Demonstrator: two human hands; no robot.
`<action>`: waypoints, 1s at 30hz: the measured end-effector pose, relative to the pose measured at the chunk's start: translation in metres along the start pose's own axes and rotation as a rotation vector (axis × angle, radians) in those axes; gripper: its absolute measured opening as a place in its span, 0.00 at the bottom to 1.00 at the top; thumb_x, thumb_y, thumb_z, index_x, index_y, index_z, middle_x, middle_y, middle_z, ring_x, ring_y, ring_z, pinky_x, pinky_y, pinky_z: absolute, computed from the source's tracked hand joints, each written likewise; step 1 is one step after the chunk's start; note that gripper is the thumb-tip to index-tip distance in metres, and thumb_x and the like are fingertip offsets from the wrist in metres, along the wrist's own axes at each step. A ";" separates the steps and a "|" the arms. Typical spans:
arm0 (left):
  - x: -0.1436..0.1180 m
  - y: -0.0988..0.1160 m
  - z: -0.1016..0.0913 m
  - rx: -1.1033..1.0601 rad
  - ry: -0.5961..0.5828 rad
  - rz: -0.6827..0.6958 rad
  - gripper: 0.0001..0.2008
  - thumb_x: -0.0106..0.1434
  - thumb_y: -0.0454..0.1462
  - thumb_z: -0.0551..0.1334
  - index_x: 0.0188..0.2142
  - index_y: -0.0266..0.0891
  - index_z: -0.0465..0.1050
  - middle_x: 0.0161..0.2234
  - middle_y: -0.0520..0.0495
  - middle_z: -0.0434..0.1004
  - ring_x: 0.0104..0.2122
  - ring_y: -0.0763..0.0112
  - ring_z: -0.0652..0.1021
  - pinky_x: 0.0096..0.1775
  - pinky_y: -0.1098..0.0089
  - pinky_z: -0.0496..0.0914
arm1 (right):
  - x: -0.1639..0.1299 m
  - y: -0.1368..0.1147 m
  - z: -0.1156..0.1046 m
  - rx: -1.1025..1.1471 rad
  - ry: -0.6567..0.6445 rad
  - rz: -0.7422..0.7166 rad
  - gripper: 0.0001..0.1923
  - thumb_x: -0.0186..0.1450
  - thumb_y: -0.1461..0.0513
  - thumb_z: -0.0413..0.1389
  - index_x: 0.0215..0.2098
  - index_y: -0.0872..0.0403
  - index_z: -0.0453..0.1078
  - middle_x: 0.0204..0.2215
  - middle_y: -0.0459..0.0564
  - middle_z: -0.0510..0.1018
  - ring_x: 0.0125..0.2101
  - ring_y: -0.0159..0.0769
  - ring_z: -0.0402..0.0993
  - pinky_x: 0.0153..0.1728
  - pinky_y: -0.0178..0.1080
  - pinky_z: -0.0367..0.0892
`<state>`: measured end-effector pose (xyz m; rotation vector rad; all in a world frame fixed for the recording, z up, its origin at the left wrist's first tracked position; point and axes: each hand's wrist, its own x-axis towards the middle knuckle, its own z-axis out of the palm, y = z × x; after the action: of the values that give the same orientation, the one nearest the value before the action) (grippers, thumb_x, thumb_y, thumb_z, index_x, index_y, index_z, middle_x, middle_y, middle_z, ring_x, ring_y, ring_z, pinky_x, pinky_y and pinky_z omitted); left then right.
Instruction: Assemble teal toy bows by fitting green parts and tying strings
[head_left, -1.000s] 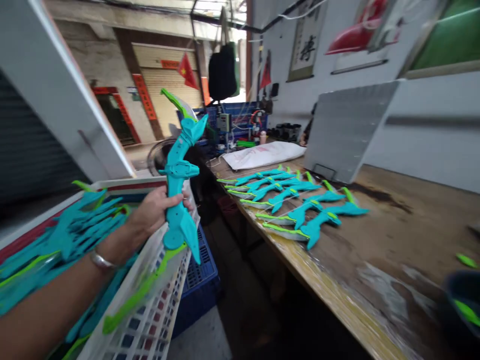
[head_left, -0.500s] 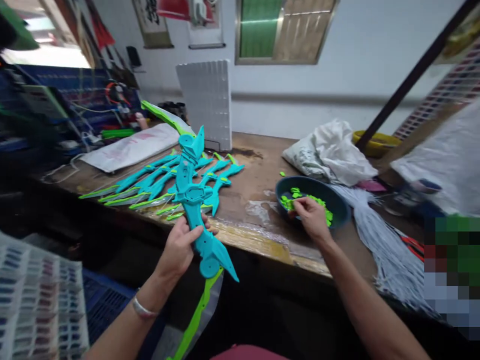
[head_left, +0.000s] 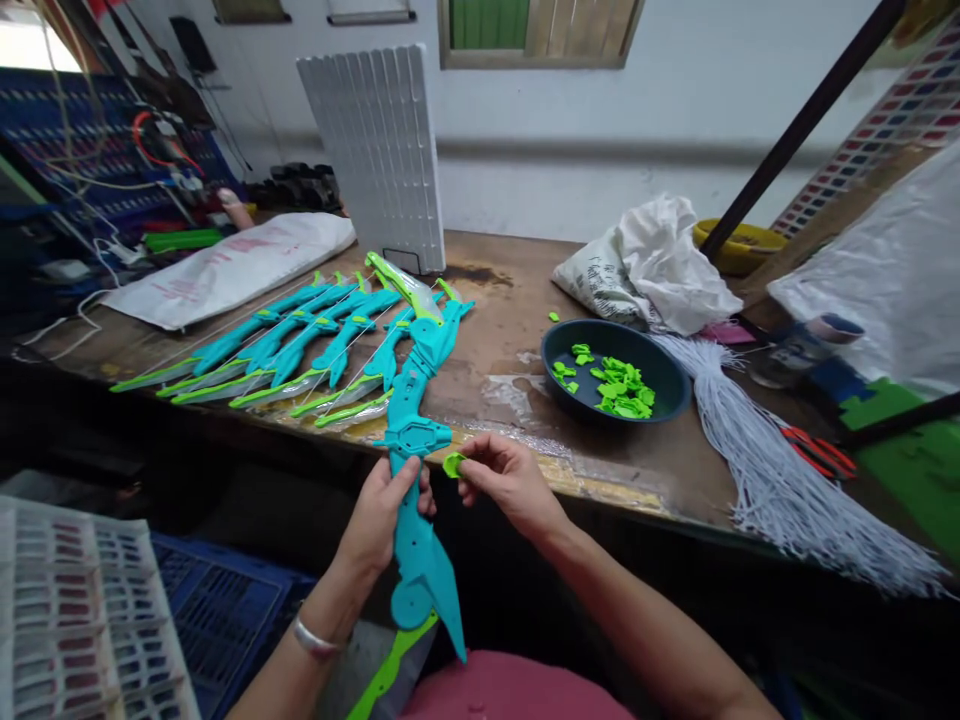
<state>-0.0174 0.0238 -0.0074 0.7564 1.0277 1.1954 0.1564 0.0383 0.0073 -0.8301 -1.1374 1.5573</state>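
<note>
My left hand (head_left: 384, 515) grips the middle of a teal toy bow (head_left: 415, 440) with lime green tips, held upright in front of the table edge. My right hand (head_left: 504, 482) pinches a small lime green plastic piece (head_left: 453, 464) right beside the bow's grip. A dark blue bowl (head_left: 660, 372) on the table holds several more green pieces (head_left: 616, 385). Several finished teal bows (head_left: 292, 345) lie in a row on the left of the table.
Wooden table (head_left: 517, 320) with a white ribbed panel (head_left: 375, 150) standing at the back, white sacks (head_left: 225, 265) (head_left: 652, 265), a bundle of white strings (head_left: 780, 480), red scissors (head_left: 821, 455). A white crate (head_left: 75, 610) and a blue crate (head_left: 217, 610) sit at lower left.
My view turned from the crate of bows to the table. My right hand left the bowl with a green piece and came to the bow, which my left hand tilted toward the table.
</note>
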 end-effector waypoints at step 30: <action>-0.012 0.001 0.004 0.085 -0.001 -0.109 0.26 0.56 0.57 0.68 0.39 0.40 0.69 0.19 0.54 0.71 0.15 0.74 0.70 0.16 0.75 0.68 | 0.005 0.010 0.009 -1.005 0.110 -0.937 0.05 0.70 0.68 0.57 0.41 0.52 0.72 0.41 0.54 0.77 0.41 0.37 0.76 0.41 0.39 0.74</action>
<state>-0.0143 0.0125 -0.0021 0.7576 1.1109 1.0630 0.1437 0.0405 0.0008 -0.7774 -1.8737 0.1100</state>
